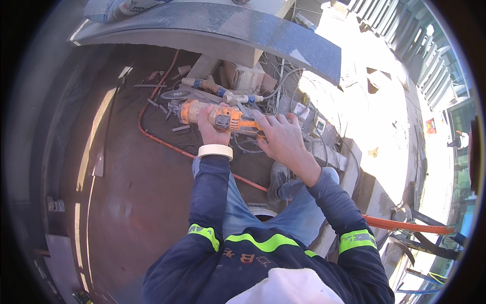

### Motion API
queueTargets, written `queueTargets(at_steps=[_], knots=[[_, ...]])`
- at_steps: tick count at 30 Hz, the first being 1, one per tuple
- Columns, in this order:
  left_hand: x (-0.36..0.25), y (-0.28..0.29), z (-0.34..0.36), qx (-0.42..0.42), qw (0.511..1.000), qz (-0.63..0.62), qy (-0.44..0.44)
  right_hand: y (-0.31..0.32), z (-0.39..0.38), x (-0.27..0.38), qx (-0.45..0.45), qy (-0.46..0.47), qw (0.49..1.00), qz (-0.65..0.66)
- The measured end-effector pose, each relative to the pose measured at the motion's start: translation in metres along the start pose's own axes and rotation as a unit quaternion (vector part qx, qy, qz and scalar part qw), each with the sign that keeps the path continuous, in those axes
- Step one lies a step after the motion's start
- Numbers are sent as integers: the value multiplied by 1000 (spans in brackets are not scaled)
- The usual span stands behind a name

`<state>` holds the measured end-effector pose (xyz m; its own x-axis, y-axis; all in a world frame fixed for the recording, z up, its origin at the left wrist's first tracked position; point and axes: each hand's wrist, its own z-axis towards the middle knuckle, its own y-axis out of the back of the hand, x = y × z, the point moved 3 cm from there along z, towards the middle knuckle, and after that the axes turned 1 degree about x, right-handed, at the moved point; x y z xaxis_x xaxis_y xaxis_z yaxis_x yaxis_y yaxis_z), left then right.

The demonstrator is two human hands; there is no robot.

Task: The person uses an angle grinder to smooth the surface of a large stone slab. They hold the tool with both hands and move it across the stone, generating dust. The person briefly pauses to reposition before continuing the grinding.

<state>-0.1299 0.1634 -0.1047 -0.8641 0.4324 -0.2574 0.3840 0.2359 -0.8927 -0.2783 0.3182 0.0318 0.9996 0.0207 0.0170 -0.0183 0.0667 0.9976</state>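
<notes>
A dusty orange angle grinder (pixel 236 119) lies across both hands, its head pointing left. My left hand (pixel 212 130) is closed around the front of its body, palm underneath. A roll of pale masking tape (pixel 216 151) sits around my left wrist like a bracelet. At the tool's rear end, my right hand (pixel 284 139) is closed over the handle, fingers on top and the thumb lower down. Whatever is fitted at the grinder's head is hard to make out. Just beyond lies a second power tool (pixel 229 96), dusty with blue parts, near a round disc (pixel 175 95).
A long grey slab (pixel 228 23) spans the far side above the floor. An orange hose (pixel 167 144) winds across the floor past my legs. Cables, stone offcuts and a cardboard box (pixel 245 77) crowd the ground ahead. A thick orange strap (pixel 405 224) stretches at right.
</notes>
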Motion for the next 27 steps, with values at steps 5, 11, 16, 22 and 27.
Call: queueTargets(at_steps=[5, 11, 16, 22, 27], knots=[[34, -42, -26, 64, 998, 1, -3, 18, -11, -20, 67, -38, 997, -14], [67, -133, -72, 202, 979, 25, 13, 86, -28, -67, 11, -15, 998, -52], [85, -173, -79, 259, 963, 36, 58, 107, -34, -93, -4, -56, 995, -77], [109, -168, -78, 226, 973, 41, 22, 101, -36, -114, -39, -43, 992, -114], [121, -159, -72, 235, 969, 78, 21, 83, -44, -127, -66, -42, 992, -102]])
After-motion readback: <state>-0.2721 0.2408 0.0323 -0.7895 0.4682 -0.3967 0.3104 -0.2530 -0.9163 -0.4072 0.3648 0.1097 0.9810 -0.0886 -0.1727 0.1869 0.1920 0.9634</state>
